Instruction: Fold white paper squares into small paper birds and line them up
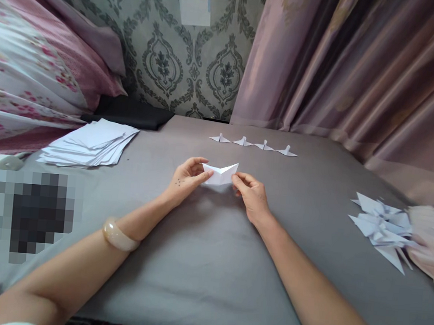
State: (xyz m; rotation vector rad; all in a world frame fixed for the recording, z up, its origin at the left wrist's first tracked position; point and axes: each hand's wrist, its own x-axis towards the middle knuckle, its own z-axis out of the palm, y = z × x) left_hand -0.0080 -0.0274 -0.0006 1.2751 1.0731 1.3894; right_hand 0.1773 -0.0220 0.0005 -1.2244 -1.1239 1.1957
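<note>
I see the person's two bare hands meeting at one small folded paper (219,176), which is held a little above the grey cloth (209,262), in front of the body. The left hand (189,176) has its thumb on the near face of the paper, and its other fingers are bent at the back, so they are closed on the left part. The right hand (251,193) pinches the right edge between thumb and fingers. The top of the paper makes a wide V, with two points raised. On the left wrist sits a pale bracelet (121,236).

Behind the paper, four small paper birds (243,141) stand in one row, their wing tips very near to each other. To the left lies an uneven stack of white sheets (90,145), just beside a black cloth (134,113). Well apart, at the right, a heap of folded papers (385,226) lies against a pale fabric (431,239). A blurred patch at the left hides what is there.
</note>
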